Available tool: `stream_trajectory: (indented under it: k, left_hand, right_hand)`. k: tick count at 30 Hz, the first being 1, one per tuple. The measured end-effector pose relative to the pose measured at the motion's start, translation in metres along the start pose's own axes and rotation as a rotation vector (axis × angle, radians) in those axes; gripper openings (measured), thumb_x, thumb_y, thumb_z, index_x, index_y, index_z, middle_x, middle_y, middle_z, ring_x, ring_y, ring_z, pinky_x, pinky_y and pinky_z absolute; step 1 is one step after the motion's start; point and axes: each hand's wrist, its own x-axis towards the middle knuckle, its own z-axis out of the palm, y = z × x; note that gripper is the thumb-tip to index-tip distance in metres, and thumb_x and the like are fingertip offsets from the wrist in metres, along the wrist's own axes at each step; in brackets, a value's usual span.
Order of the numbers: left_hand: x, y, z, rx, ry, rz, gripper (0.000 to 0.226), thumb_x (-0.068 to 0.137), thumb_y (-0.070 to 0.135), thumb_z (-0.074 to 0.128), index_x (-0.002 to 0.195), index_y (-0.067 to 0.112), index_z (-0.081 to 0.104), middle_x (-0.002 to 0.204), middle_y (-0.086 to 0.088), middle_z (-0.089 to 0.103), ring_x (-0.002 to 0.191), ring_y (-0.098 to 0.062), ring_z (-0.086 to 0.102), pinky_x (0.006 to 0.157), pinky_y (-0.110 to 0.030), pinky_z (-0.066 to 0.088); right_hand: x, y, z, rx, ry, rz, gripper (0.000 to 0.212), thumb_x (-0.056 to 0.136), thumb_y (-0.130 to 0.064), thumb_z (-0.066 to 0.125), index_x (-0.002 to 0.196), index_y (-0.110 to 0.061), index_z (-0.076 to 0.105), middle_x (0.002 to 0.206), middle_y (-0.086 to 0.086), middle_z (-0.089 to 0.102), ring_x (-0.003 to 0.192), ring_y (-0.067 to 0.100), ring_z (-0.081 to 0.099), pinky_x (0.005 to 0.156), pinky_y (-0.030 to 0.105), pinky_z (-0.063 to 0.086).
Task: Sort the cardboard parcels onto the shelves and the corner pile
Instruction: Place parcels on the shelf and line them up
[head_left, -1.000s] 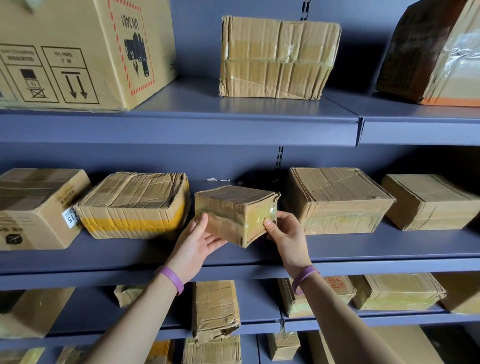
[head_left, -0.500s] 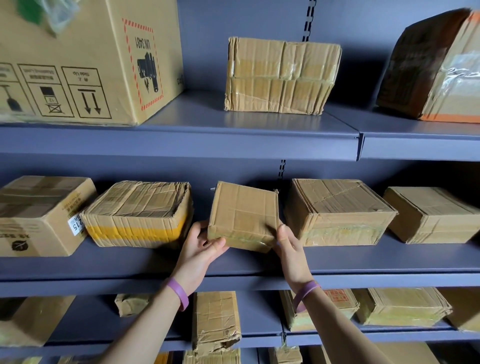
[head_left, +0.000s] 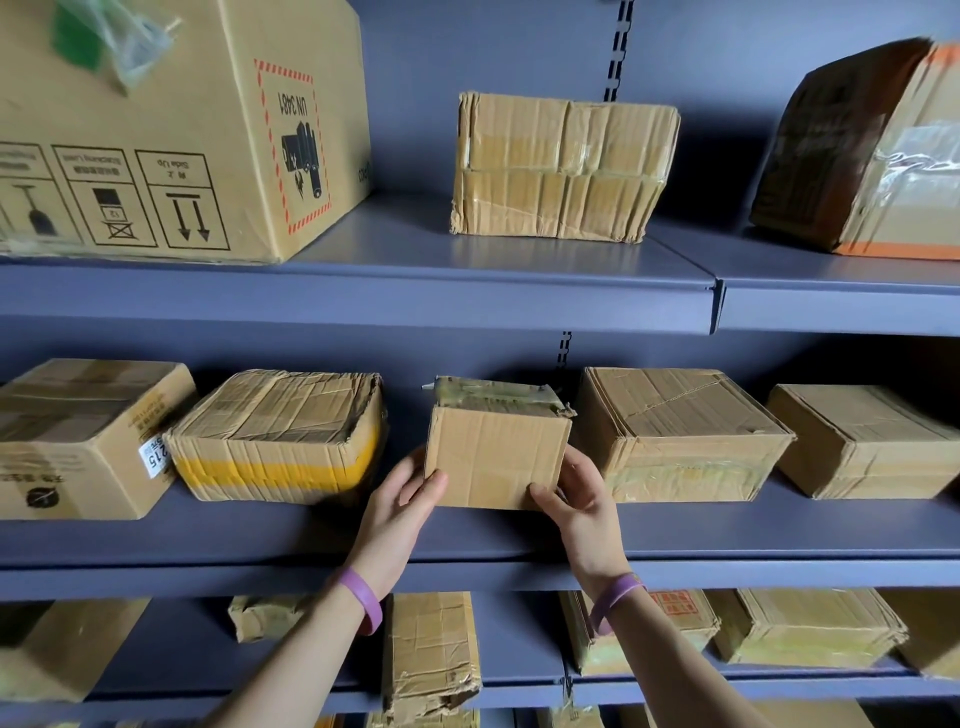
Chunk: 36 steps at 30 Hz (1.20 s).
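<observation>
1. Here, the small plain brown cardboard parcel (head_left: 493, 457) is over the grey-blue metal middle shelf (head_left: 727, 530). Its broad untaped face is toward the camera, its taped side is up, and its long axis runs left to right.
2. The left hand (head_left: 400, 512) and right hand (head_left: 582, 504) each grasp a lower corner, thumbs on the front face.
3. Just left of the grip lies a flat yellow-banded cardboard parcel (head_left: 280, 436). Just right is a squarish tape-wrapped cardboard parcel (head_left: 680, 431), close beside the right hand.

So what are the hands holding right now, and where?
The small cardboard parcel: left hand grips its lower left corner, right hand its lower right corner, thumbs on the front face.
</observation>
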Motion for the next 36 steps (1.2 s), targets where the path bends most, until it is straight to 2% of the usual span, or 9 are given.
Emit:
stream_trajectory:
  k: [6,9,14,19,23,26,28,33,36]
  left_hand:
    - [0.003,-0.004,-0.003,0.074,0.045,0.012,0.046,0.088,0.033,0.062,0.134,0.027,0.059,0.134,0.001,0.063,0.126,-0.012,0.057,0.112,-0.042,0.040]
    - [0.006,-0.012,-0.004,0.156,0.122,0.053,0.050,0.081,0.044,0.066,0.129,0.038,0.061,0.138,-0.002,0.057,0.128,-0.015,0.055,0.112,-0.046,0.041]
    - [0.006,-0.013,-0.001,0.236,0.118,0.053,0.054,0.076,0.055,0.065,0.127,0.038,0.062,0.128,-0.004,0.057,0.121,-0.014,0.057,0.106,-0.041,0.047]
    - [0.003,-0.004,0.003,0.222,0.021,-0.015,0.050,0.075,0.055,0.069,0.117,0.029,0.068,0.124,-0.003,0.055,0.113,-0.001,0.059,0.087,-0.008,0.045]
    - [0.016,-0.005,-0.002,0.292,0.111,-0.085,0.068,0.059,0.094,0.053,0.105,0.045,0.065,0.111,0.000,0.062,0.112,-0.014,0.062,0.080,-0.019,0.050]
    - [-0.001,0.011,0.010,0.193,0.068,-0.011,0.013,0.098,0.041,0.055,0.110,0.036,0.060,0.106,0.026,0.068,0.101,0.012,0.060,0.087,-0.011,0.048]
    - [-0.007,0.008,0.011,0.121,0.079,0.028,0.011,0.097,0.034,0.060,0.108,0.035,0.062,0.105,0.027,0.068,0.102,0.011,0.062,0.088,-0.011,0.048]
    - [-0.001,0.001,0.004,0.013,0.106,-0.027,0.064,0.070,0.064,0.067,0.126,0.034,0.062,0.130,0.008,0.062,0.117,-0.001,0.060,0.106,-0.033,0.046]
    - [-0.001,0.001,0.004,0.028,0.065,-0.009,0.056,0.082,0.054,0.068,0.131,0.030,0.060,0.129,0.012,0.065,0.122,-0.003,0.058,0.109,-0.034,0.043]
  right_hand:
    - [-0.004,-0.008,0.001,-0.009,0.031,-0.024,0.059,0.079,-0.051,0.073,0.120,-0.009,0.062,0.113,-0.004,0.071,0.107,0.010,0.062,0.095,0.024,0.046]
    - [-0.005,-0.008,0.001,-0.010,0.023,-0.034,0.059,0.079,-0.070,0.064,0.102,-0.016,0.060,0.097,-0.003,0.061,0.096,0.012,0.053,0.098,0.041,0.042]
    - [-0.005,-0.008,0.002,0.074,0.045,0.033,0.048,0.076,-0.072,0.065,0.089,-0.026,0.060,0.099,-0.003,0.063,0.101,0.014,0.055,0.106,0.045,0.039]
    - [-0.004,-0.009,0.004,0.096,0.058,0.037,0.050,0.068,-0.062,0.079,0.094,-0.023,0.064,0.097,0.001,0.066,0.098,0.015,0.058,0.106,0.044,0.041]
    - [-0.004,-0.007,0.003,0.000,0.059,0.026,0.027,0.082,-0.031,0.073,0.099,-0.014,0.061,0.087,-0.005,0.061,0.081,0.004,0.055,0.086,0.019,0.044]
    - [-0.005,-0.006,0.003,-0.048,0.018,0.032,0.016,0.090,-0.005,0.068,0.103,-0.006,0.059,0.085,-0.008,0.064,0.078,-0.002,0.059,0.077,0.010,0.044]
    - [-0.005,-0.006,0.003,-0.055,0.002,0.018,0.025,0.085,-0.009,0.070,0.106,-0.002,0.058,0.087,-0.008,0.067,0.081,0.000,0.061,0.077,0.011,0.046]
    - [-0.005,-0.006,0.003,-0.052,-0.016,0.006,0.032,0.081,-0.013,0.071,0.108,-0.004,0.057,0.092,-0.005,0.067,0.086,0.004,0.061,0.081,0.015,0.046]
    - [-0.006,-0.007,0.005,-0.053,-0.023,-0.002,0.041,0.081,-0.026,0.077,0.112,-0.009,0.057,0.106,0.003,0.067,0.099,0.007,0.061,0.090,0.018,0.046]
